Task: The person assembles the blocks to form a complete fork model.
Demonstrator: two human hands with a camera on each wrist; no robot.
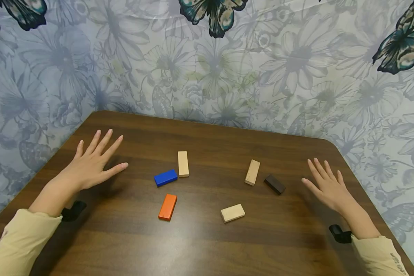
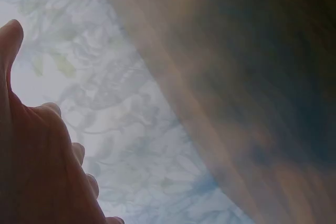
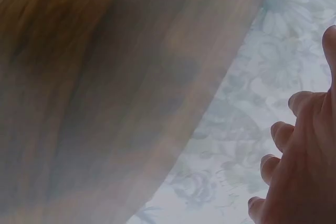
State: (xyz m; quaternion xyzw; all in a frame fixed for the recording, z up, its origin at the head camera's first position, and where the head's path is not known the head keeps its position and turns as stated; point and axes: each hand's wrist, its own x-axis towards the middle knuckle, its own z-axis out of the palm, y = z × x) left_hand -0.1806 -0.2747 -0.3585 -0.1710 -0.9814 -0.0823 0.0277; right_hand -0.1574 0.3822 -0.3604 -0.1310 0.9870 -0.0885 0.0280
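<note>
My left hand (image 1: 89, 166) is spread over the left side of the table, fingers straight, holding nothing. Nearest to it lie a blue block (image 1: 166, 178) and an orange block (image 1: 167, 207). Beside the blue block is a pale wooden block (image 1: 183, 164). On the right, my right hand (image 1: 329, 188) has its fingers extended and holds nothing. A dark brown block (image 1: 274, 184) lies closest to it, with a second pale block (image 1: 252, 172) just left of that. A third pale block (image 1: 232, 213) lies nearer the front. Both wrist views show only fingers, table and cloth.
The brown wooden table (image 1: 200, 249) has rounded far corners. Behind and around it hangs a floral cloth (image 1: 214, 76) with butterfly prints. A black wrist device (image 1: 73, 211) sits under the left wrist, and another black device (image 1: 340, 234) under the right.
</note>
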